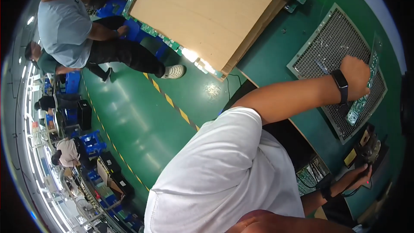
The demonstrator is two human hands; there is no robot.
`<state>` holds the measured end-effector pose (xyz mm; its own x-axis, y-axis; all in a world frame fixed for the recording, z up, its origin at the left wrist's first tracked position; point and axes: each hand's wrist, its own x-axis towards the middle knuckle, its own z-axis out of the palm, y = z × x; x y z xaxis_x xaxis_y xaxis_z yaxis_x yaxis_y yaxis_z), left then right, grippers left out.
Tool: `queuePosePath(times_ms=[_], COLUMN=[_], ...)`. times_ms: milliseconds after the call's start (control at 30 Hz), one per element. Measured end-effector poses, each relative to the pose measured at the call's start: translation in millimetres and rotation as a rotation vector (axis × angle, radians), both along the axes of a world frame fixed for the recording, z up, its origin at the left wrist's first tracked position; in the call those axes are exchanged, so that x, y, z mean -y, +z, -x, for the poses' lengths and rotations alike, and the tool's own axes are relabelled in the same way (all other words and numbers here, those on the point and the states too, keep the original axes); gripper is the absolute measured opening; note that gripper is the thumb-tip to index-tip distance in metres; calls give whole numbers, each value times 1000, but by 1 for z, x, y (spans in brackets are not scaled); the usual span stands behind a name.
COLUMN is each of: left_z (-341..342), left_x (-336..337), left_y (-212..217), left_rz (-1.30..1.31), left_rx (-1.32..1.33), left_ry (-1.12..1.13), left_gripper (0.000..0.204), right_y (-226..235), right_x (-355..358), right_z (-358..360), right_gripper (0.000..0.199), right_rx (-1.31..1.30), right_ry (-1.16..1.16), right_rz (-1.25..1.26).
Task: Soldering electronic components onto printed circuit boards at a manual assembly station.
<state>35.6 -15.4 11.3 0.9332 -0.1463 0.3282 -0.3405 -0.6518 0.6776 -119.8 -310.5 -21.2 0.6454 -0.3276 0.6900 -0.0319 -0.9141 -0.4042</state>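
Note:
My left hand [355, 77], with a black band at the wrist, is closed on a long narrow green circuit board [357, 108]. Its fingers wrap the board's middle and hide part of it. The board lies slanted over a grey mesh panel [327, 39] with a pale metal frame, on the green tabletop. Further down, my right hand [359, 177] also wears a dark band; its fingers look stretched out and apart. They are beside a dark device [366, 146] with yellowish parts, whose details are blurred. A small red light shows at that hand.
A big brown cardboard sheet [211, 13] lies over stacked circuit boards to the upper left. More boards [311, 176] sit below the table edge near my body. Another person [64, 30] stands across the green floor [129, 112], with striped floor tape between. Several people work at benches beyond.

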Motion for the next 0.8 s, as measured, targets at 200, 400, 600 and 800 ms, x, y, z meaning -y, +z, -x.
queuePosePath(times_ms=[200, 400, 600, 800], left_z=[11, 74, 85, 92], left_x=[-1, -59, -86, -104], left_y=[-8, -10, -23, -11], left_rz=[-58, -134, -237, -212], left_rx=[115, 393, 468, 488], left_ry=[76, 48, -36, -97], left_gripper=[31, 20, 18, 20], right_y=[20, 22, 13, 8], right_x=[-27, -41, -63, -75], right_z=[-6, -2, 9, 4], right_gripper=[34, 33, 32, 30], right_rx=[99, 207, 176, 136], right_ry=[-4, 147, 137, 234], right_rz=[-62, -186, -267, -322])
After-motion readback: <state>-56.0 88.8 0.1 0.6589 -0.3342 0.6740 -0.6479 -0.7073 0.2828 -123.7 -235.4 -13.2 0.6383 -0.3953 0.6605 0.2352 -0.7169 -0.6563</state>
